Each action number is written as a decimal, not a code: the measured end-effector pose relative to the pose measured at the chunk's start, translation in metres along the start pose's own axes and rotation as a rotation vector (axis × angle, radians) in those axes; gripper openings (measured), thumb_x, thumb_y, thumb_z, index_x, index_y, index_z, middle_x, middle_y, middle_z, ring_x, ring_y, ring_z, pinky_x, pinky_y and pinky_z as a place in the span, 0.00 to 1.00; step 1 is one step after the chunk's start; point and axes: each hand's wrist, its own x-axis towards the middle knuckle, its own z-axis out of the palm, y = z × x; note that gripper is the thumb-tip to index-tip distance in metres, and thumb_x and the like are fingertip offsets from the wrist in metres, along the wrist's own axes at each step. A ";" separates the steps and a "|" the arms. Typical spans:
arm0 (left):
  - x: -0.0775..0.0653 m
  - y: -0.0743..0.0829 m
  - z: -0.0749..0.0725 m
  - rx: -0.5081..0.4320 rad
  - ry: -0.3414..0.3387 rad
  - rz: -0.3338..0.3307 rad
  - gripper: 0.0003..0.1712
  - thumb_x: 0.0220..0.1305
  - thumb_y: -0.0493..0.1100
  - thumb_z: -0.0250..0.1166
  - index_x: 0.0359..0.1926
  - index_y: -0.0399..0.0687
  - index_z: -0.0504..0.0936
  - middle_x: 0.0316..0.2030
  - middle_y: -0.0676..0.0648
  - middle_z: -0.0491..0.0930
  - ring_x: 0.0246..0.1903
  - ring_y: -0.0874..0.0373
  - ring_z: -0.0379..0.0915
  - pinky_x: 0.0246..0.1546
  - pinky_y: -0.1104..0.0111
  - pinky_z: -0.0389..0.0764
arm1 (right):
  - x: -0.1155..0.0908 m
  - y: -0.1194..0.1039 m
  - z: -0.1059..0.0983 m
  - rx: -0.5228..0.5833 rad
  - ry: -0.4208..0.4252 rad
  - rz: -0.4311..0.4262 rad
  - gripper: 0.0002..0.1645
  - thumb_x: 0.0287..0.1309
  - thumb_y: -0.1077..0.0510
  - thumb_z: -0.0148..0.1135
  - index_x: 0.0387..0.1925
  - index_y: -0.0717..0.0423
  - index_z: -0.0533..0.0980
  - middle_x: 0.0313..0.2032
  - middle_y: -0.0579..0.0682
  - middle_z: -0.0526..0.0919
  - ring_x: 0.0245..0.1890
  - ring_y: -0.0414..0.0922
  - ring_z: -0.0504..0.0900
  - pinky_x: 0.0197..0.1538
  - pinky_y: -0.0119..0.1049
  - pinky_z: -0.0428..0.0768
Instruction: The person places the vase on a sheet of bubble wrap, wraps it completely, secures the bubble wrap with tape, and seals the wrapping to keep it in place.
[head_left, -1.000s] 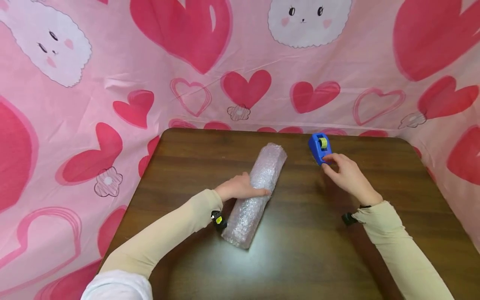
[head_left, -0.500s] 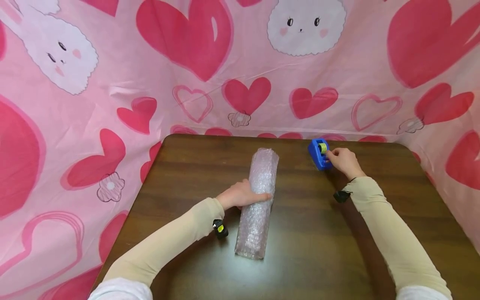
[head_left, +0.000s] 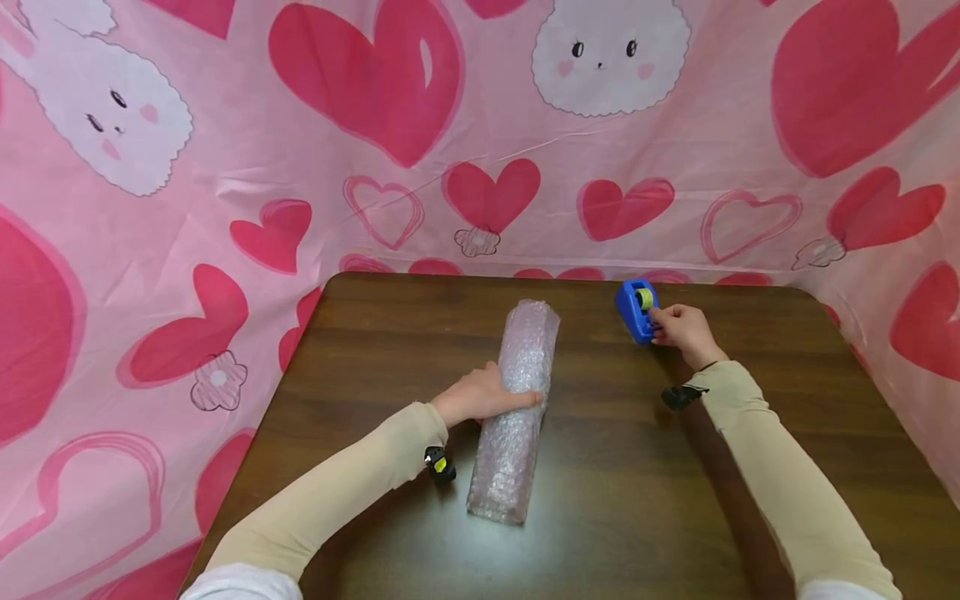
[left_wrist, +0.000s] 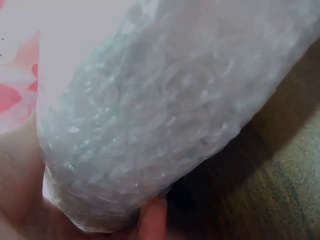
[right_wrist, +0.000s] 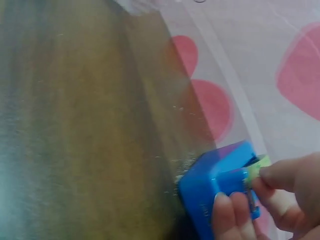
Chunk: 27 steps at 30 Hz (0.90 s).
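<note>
A long bundle in bubble wrap (head_left: 504,471) lies on the table, its far end angled slightly right. My left hand (head_left: 480,395) grips it around the middle, thumb across the top; in the left wrist view the bubble wrap (left_wrist: 150,110) fills most of the picture and a fingertip shows at its lower edge. At the back right stands a blue tape dispenser (head_left: 632,315) with a roll of yellowish tape (head_left: 644,297). My right hand (head_left: 686,333) is at its front. Thumb and forefinger pinch the tape (right_wrist: 255,170), while other fingers touch the blue body (right_wrist: 202,187).
The brown wooden table (head_left: 600,500) carries the bundle and the dispenser. Pink cloth (head_left: 420,208) with hearts hangs behind and along the sides. The dispenser stands close to the table's back edge.
My right hand has moved from the dispenser's front end to the tape and now pinches it. The bundle has turned more upright in the head view, with my left hand still holding it.
</note>
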 end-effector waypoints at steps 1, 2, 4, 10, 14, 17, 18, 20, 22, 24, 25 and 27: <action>0.000 0.000 0.000 0.009 0.001 0.005 0.60 0.56 0.77 0.65 0.66 0.28 0.65 0.48 0.36 0.78 0.42 0.48 0.80 0.39 0.60 0.84 | 0.000 0.003 0.001 0.019 0.013 -0.009 0.22 0.77 0.53 0.55 0.45 0.74 0.71 0.27 0.44 0.77 0.23 0.32 0.80 0.34 0.28 0.85; 0.001 0.000 0.001 0.019 0.004 0.009 0.60 0.56 0.77 0.65 0.66 0.29 0.65 0.49 0.35 0.78 0.43 0.48 0.80 0.41 0.59 0.84 | -0.001 0.005 0.003 0.032 0.026 -0.018 0.21 0.77 0.54 0.55 0.43 0.73 0.71 0.27 0.44 0.76 0.23 0.32 0.80 0.34 0.27 0.85; 0.003 0.000 0.001 0.029 0.008 0.018 0.60 0.56 0.77 0.65 0.67 0.30 0.65 0.51 0.35 0.78 0.46 0.47 0.80 0.44 0.57 0.84 | -0.003 0.009 0.005 0.050 0.056 -0.032 0.18 0.77 0.55 0.56 0.41 0.71 0.71 0.26 0.44 0.76 0.24 0.31 0.79 0.35 0.26 0.84; 0.006 0.002 0.001 0.069 -0.002 0.043 0.63 0.55 0.78 0.65 0.71 0.32 0.63 0.58 0.35 0.77 0.51 0.45 0.80 0.49 0.55 0.83 | -0.012 0.019 0.010 0.180 0.079 -0.086 0.13 0.75 0.60 0.54 0.36 0.68 0.71 0.40 0.52 0.79 0.33 0.31 0.81 0.43 0.23 0.83; 0.006 0.006 -0.001 0.117 -0.004 0.060 0.64 0.55 0.78 0.65 0.72 0.30 0.63 0.60 0.32 0.77 0.54 0.43 0.80 0.52 0.54 0.83 | -0.022 0.025 0.009 0.406 -0.003 -0.126 0.12 0.75 0.65 0.47 0.32 0.65 0.67 0.61 0.62 0.69 0.45 0.36 0.81 0.52 0.24 0.81; 0.005 0.009 -0.003 0.128 -0.002 0.062 0.65 0.55 0.78 0.65 0.72 0.29 0.63 0.61 0.30 0.76 0.56 0.41 0.79 0.54 0.54 0.82 | -0.030 0.030 0.007 0.571 -0.070 -0.164 0.08 0.76 0.68 0.45 0.36 0.64 0.66 0.64 0.62 0.65 0.50 0.40 0.80 0.56 0.27 0.80; 0.004 0.009 -0.003 0.128 -0.001 0.062 0.66 0.55 0.78 0.65 0.72 0.28 0.62 0.62 0.30 0.76 0.56 0.40 0.79 0.54 0.54 0.82 | -0.032 0.033 0.006 0.596 -0.085 -0.188 0.06 0.77 0.68 0.45 0.39 0.64 0.66 0.63 0.60 0.66 0.51 0.40 0.81 0.57 0.27 0.79; 0.004 0.009 -0.002 0.123 0.001 0.062 0.66 0.54 0.79 0.66 0.73 0.28 0.62 0.62 0.30 0.76 0.57 0.41 0.79 0.54 0.54 0.82 | -0.034 0.037 0.005 0.604 -0.083 -0.244 0.02 0.77 0.69 0.46 0.47 0.64 0.65 0.58 0.57 0.70 0.50 0.38 0.83 0.56 0.27 0.80; 0.004 0.009 -0.001 0.116 0.001 0.062 0.66 0.54 0.79 0.66 0.73 0.28 0.62 0.62 0.30 0.76 0.56 0.41 0.79 0.53 0.54 0.82 | -0.035 0.042 0.005 0.596 -0.050 -0.290 0.10 0.76 0.69 0.50 0.54 0.65 0.64 0.54 0.55 0.72 0.48 0.37 0.86 0.55 0.26 0.80; 0.003 0.008 0.000 0.113 -0.004 0.062 0.66 0.55 0.79 0.66 0.73 0.29 0.62 0.62 0.31 0.76 0.56 0.42 0.79 0.53 0.54 0.82 | -0.035 0.045 0.006 0.563 -0.006 -0.313 0.15 0.75 0.68 0.53 0.58 0.63 0.64 0.53 0.54 0.73 0.47 0.35 0.86 0.54 0.25 0.80; 0.003 0.009 0.000 0.111 -0.008 0.061 0.66 0.55 0.78 0.66 0.73 0.30 0.61 0.63 0.31 0.75 0.56 0.42 0.79 0.53 0.54 0.82 | -0.035 0.048 0.008 0.562 0.014 -0.312 0.16 0.75 0.68 0.55 0.59 0.63 0.64 0.53 0.54 0.72 0.46 0.34 0.87 0.54 0.24 0.80; 0.003 0.010 0.000 0.106 -0.015 0.065 0.66 0.55 0.78 0.66 0.74 0.30 0.61 0.64 0.31 0.75 0.56 0.42 0.78 0.53 0.53 0.82 | -0.037 0.052 0.010 0.584 0.028 -0.305 0.17 0.74 0.68 0.55 0.59 0.60 0.63 0.54 0.54 0.71 0.47 0.33 0.86 0.54 0.24 0.79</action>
